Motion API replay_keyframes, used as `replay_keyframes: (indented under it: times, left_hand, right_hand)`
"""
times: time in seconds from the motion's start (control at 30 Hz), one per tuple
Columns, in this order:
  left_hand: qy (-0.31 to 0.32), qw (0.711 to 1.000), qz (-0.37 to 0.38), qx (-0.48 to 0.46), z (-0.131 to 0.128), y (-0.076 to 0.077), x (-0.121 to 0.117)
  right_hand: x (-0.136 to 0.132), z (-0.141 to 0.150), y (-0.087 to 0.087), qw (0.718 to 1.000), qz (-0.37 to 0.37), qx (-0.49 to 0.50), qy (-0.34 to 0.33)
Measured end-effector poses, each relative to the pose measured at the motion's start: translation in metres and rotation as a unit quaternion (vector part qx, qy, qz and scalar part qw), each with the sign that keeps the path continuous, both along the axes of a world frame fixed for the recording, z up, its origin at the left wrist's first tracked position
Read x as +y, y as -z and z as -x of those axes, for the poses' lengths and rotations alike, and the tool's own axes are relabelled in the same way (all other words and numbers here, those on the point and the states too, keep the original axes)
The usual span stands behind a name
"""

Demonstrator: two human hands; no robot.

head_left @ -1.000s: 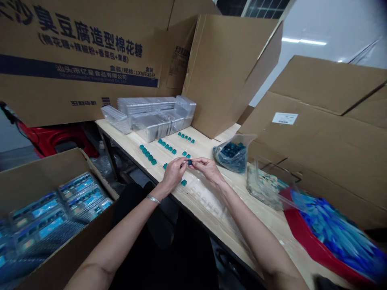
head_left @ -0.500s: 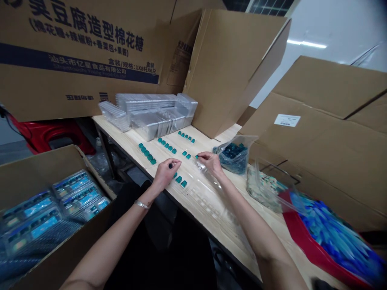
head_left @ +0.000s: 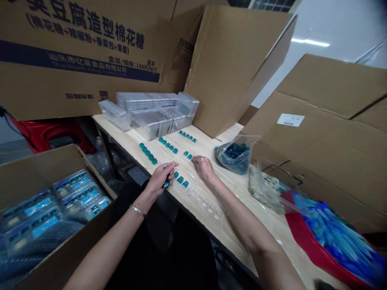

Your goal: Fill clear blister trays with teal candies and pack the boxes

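My left hand [head_left: 161, 176] is at the near edge of the wooden table [head_left: 211, 197], its fingers curled around a small dark teal cube [head_left: 166, 184]. Two more teal cubes [head_left: 181, 181] lie just right of it. My right hand [head_left: 203, 166] rests knuckles-up on the table beside a short row of teal cubes [head_left: 188, 155]; its fingertips are bent down and what they touch is hidden. Further rows of teal cubes [head_left: 148, 153] lie toward the back. A clear blister tray [head_left: 208, 203] lies flat under my right forearm.
Stacked clear plastic trays [head_left: 157, 114] stand at the table's back. A plastic bag of teal cubes [head_left: 234, 155] lies right of my hands, then another bag [head_left: 266, 189] and a red tub of blue pieces [head_left: 329, 237]. A carton of packed blisters [head_left: 60, 201] sits at left. Cardboard boxes [head_left: 236, 64] surround the table.
The hands, pinching one cube together a second ago, have separated. My left hand dropped to the table's near edge with a cube; my right hand moved back to the table surface.
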State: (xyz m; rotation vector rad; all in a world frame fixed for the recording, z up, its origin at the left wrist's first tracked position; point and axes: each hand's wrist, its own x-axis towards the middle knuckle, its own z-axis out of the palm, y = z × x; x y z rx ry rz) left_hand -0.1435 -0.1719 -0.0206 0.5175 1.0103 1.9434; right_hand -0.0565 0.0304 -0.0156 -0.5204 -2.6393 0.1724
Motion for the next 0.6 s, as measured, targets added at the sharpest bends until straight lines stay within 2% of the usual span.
replay_keyframes:
  times: [0.13, 0.23, 0.33, 0.4, 0.5, 0.6]
  left_hand:
    - [0.036, 0.981, -0.059, -0.18, -0.001, -0.006, 0.008]
    - [0.04, 0.956, -0.064, -0.283, -0.002, -0.012, 0.016]
    - [0.026, 0.948, -0.064, -0.311, -0.004, -0.016, 0.024]
    - [0.01, 0.948, -0.065, -0.313, -0.006, -0.017, 0.03]
    - [-0.017, 0.947, -0.061, -0.315, -0.013, -0.018, 0.041]
    - [-0.039, 0.945, -0.056, -0.321, -0.02, -0.019, 0.051]
  right_hand:
    - [-0.001, -0.002, -0.003, 1.0, 0.009, -0.014, -0.014]
    - [-0.008, -0.008, -0.012, 0.995, 0.054, 0.068, -0.049]
    - [-0.039, -0.019, -0.027, 0.973, 0.15, 0.149, -0.088]
    - [-0.068, -0.03, -0.036, 0.959, 0.197, 0.151, -0.136]
    - [-0.106, -0.041, -0.04, 0.953, 0.18, 0.139, -0.199]
    - [-0.118, -0.044, -0.034, 0.954, 0.167, 0.16, -0.192]
